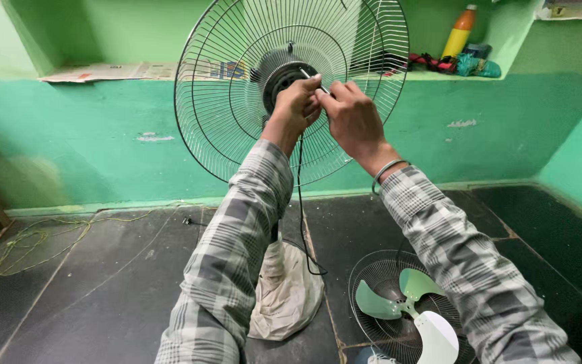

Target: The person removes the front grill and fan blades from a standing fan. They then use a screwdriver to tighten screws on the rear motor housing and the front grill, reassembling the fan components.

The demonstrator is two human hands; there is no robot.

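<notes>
Up at the fan's hub, both hands meet over the motor shaft, which pokes out from the centre of the standing rear guard. The left hand is curled shut near the shaft; the right hand pinches its tip. Whether either holds a small part I cannot tell. A slip could likely drop something tiny onto the dark floor. Lower right, the loose blade rests on the front guard, cut off by the frame.
</notes>
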